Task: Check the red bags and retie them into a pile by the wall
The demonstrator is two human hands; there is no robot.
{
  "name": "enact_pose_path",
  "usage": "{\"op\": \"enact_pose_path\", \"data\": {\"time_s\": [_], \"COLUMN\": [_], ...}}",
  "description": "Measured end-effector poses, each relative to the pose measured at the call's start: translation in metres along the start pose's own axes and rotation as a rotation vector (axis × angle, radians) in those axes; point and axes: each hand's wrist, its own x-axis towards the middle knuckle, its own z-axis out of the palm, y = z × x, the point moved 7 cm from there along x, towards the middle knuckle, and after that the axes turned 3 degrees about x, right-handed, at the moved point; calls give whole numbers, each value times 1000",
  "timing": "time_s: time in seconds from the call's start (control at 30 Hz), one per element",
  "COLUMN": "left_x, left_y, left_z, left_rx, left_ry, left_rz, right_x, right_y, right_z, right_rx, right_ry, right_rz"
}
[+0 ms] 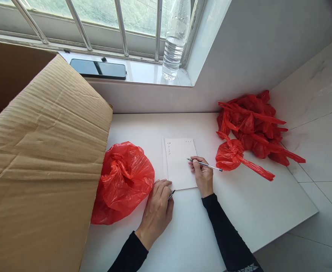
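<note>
A white sheet or notebook page (181, 166) lies on the table, with a few small dark marks along its top and left. My right hand (204, 175) is closed around a slim pen (211, 166), its tip over the right side of the page. By the page's lower left corner, my left hand (158, 204) rests with fingers curled on what looks like a pen cap (171, 194), a small dark piece mostly hidden. Just left of that hand sits a bunched red plastic bag (126, 181); its contents are hidden.
A large cardboard box (47, 170) fills the left side. At the right lie a knotted red bag (229, 155) and a heap of red bags (253, 121) against the wall. A phone (98, 69) and a water bottle (174, 49) are on the sill of the barred window.
</note>
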Motion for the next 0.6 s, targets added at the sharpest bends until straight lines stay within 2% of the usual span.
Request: {"op": "enact_pose_path", "data": {"time_s": [0.6], "left_x": [0], "left_y": [1], "left_z": [-1], "left_rx": [-1], "left_ry": [1], "left_rz": [1], "right_x": [-1], "right_y": [-3], "right_z": [0], "right_rx": [-8], "right_ry": [7], "right_rz": [3]}}
